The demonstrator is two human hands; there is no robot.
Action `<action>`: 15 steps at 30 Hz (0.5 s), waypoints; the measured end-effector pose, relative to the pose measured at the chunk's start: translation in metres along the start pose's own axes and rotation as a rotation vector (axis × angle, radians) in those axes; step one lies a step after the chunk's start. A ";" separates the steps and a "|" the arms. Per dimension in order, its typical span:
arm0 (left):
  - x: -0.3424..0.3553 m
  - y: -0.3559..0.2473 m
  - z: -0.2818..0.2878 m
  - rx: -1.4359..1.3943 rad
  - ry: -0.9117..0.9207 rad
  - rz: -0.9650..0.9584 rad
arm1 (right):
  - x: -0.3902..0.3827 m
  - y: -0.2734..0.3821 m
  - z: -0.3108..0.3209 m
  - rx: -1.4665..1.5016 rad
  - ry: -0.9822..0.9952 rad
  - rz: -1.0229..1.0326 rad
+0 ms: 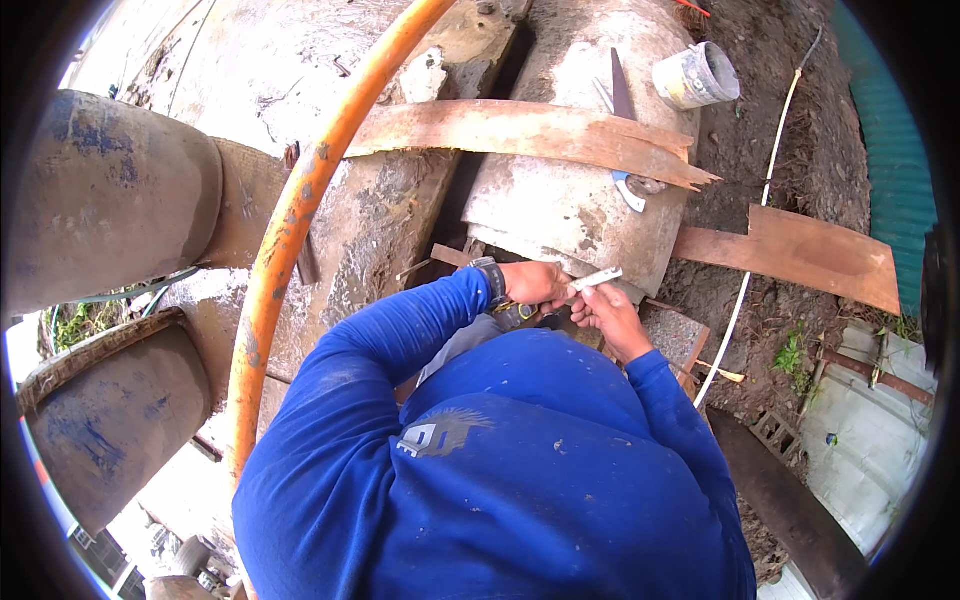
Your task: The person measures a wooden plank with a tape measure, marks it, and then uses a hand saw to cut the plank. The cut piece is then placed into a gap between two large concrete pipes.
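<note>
My left hand (pixel 535 284), with a dark band at its wrist, is closed with its fingertips at one end of a short, narrow whitish piece (pixel 597 279). The fingers of my right hand (pixel 612 315) pinch that same piece from below. Its exact kind is too small to tell. Both hands are in front of my body, at the near edge of a pale concrete slab (pixel 560 205). Close below my left hand is a small yellow and black item (pixel 515 313), partly covered by my arm and clothing.
A wooden board (pixel 520 128) crosses the slab over a handsaw (pixel 632 192). Beyond it sits a whitish bucket (pixel 697 76). An orange pipe (pixel 290 215) curves past my left. Another board (pixel 810 255) and a thin white pipe (pixel 765 195) lie on soil at right.
</note>
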State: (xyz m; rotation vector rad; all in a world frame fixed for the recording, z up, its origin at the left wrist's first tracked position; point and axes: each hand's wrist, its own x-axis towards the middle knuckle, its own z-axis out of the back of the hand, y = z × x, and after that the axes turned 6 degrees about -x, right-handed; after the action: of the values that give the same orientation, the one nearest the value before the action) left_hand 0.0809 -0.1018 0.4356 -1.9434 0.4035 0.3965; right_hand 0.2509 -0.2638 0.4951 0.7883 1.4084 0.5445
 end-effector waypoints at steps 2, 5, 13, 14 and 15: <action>-0.003 0.007 -0.005 0.008 0.046 0.028 | 0.012 -0.010 -0.003 -0.057 0.009 0.024; -0.009 0.016 -0.009 0.058 -0.004 0.030 | 0.021 -0.019 -0.010 -0.110 0.002 0.062; -0.017 0.036 -0.011 -0.043 0.007 0.017 | 0.024 -0.039 -0.013 -0.069 0.067 0.092; -0.017 0.042 -0.010 -0.064 0.001 0.021 | 0.024 -0.041 -0.013 -0.041 0.038 0.075; -0.017 0.049 -0.009 -0.083 -0.005 0.028 | 0.024 -0.045 -0.012 -0.011 0.009 0.057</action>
State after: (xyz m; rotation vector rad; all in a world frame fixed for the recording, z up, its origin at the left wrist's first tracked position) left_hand 0.0445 -0.1272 0.4070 -2.0189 0.4169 0.4426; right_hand 0.2367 -0.2729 0.4461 0.8205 1.3931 0.6002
